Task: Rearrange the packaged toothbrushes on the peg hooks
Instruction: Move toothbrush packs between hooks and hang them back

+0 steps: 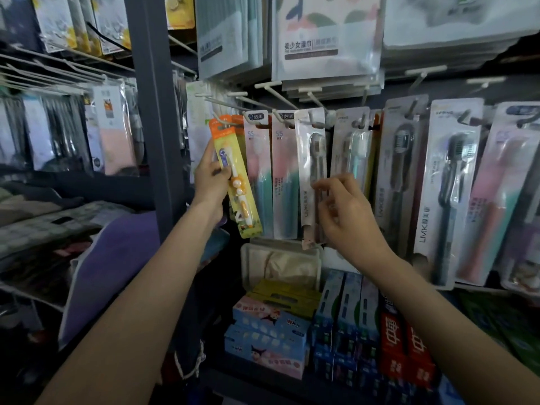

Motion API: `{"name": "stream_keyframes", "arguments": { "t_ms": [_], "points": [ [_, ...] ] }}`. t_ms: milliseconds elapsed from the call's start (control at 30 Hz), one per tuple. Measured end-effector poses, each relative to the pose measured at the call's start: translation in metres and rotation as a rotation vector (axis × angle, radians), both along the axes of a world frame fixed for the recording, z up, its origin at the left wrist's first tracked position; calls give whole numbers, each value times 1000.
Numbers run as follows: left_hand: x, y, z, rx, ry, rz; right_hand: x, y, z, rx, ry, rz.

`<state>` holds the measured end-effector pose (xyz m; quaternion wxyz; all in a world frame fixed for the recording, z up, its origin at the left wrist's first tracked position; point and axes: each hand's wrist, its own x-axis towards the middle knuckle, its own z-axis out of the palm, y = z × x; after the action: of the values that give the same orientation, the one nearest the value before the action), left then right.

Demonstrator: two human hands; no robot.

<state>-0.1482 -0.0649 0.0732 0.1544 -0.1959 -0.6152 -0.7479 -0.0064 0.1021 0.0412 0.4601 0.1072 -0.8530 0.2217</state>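
Note:
My left hand (211, 178) grips a yellow and orange children's toothbrush pack (237, 182) by its left edge, its top at a white peg hook (222, 108). My right hand (346, 211) pinches the right edge of a slim white toothbrush pack (310, 159) that hangs from a hook. Between the two hang pink-and-green packs (258, 176). To the right hang larger LMK packs (450, 188) with dark brushes.
Towel packs (324, 39) hang on the row above. A grey upright post (155, 112) stands left of the hooks. Below sit boxed toothpaste (350, 331) and tissue packs (268, 340). Folded cloths lie on the shelf at left.

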Motion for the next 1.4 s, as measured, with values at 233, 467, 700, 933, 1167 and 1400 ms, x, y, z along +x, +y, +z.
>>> {"name": "stream_keyframes", "arguments": {
  "t_ms": [233,467,700,933,1167,1400],
  "points": [
    [-2,-8,1,-26,2,-21,0,-7,0,20,-21,10],
    [-9,-11,12,-148,72,40,2,-3,1,18,-40,-22],
    [5,-1,-2,-198,73,266,9,-4,4,-5,19,-44],
    [65,36,-31,-151,490,363,27,16,-12,-229,141,-210],
    [97,104,-39,-466,522,37,11,39,-19,-299,-105,-250],
    [86,129,-37,-495,243,-96,10,54,-8,-406,-150,-177]
  ]
}}
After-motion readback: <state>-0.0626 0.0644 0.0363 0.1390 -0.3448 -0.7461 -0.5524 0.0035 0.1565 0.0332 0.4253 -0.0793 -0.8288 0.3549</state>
